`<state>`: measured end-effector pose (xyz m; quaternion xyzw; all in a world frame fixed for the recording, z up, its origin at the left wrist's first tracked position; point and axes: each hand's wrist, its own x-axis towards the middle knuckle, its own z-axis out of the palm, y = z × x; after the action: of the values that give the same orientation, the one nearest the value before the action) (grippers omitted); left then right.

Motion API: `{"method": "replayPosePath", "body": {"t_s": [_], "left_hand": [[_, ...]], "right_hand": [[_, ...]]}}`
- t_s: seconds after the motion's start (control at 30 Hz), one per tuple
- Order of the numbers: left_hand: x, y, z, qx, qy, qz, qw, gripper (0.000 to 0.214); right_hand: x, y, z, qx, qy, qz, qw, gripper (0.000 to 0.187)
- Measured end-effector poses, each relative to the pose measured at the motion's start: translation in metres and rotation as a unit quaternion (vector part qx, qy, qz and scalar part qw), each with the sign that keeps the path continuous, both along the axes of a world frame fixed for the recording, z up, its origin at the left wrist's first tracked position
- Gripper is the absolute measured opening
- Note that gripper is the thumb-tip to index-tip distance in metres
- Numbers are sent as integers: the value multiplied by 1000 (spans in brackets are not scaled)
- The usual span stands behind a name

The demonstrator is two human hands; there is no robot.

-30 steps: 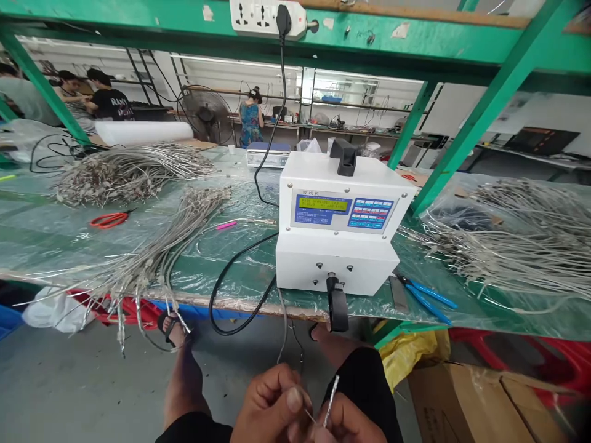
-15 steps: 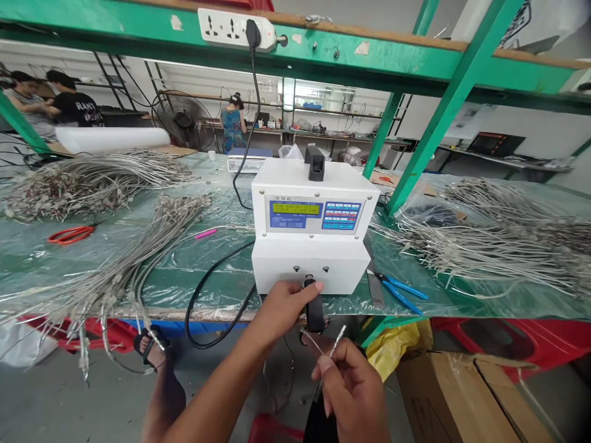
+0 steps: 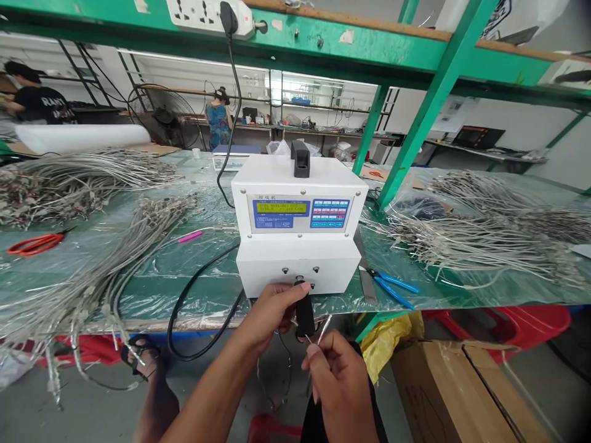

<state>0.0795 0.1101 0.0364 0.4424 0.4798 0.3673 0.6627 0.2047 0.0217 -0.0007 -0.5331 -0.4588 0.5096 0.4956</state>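
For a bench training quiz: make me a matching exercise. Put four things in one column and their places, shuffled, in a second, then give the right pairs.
Things
1. scissors
2. pliers
3. black handle
4. wire

Places
A. in the right hand
B. far left on the table
C. in the left hand
D. just right of the white machine

Pairs: 1-B, 2-D, 3-C, 4-A
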Motion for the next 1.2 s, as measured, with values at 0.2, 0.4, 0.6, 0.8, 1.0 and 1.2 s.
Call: {"method": "replayPosePath", "body": {"t_s": [0.2,0.4,0.6,0.8,1.0,1.2], "left_hand": [[0,-1,1,10,-20,-1,1000,50],[-15,-31,-22,67,-35,144,987,51],[-55,-98,-63,6,-57,295,954,48],[-67,-129,-113,-90,-80,310,943,53],[-54,-127,-117,-73,-85,282,953,51],[-40,-126,-101,-92,-113,269,952,52]], "right_hand": [[-5,-3,2,-8,0,-18,1000,37],[-12,-8,4,-27,24,-87,996,38],[-10,-8,0,-56,24,-95,994,40],[-11,-10,-2,-33,-31,-92,995,43],[-12,-14,-3,-18,-45,-92,995,41],[-9,-18,-2,-18,-57,-84,995,38]]}}
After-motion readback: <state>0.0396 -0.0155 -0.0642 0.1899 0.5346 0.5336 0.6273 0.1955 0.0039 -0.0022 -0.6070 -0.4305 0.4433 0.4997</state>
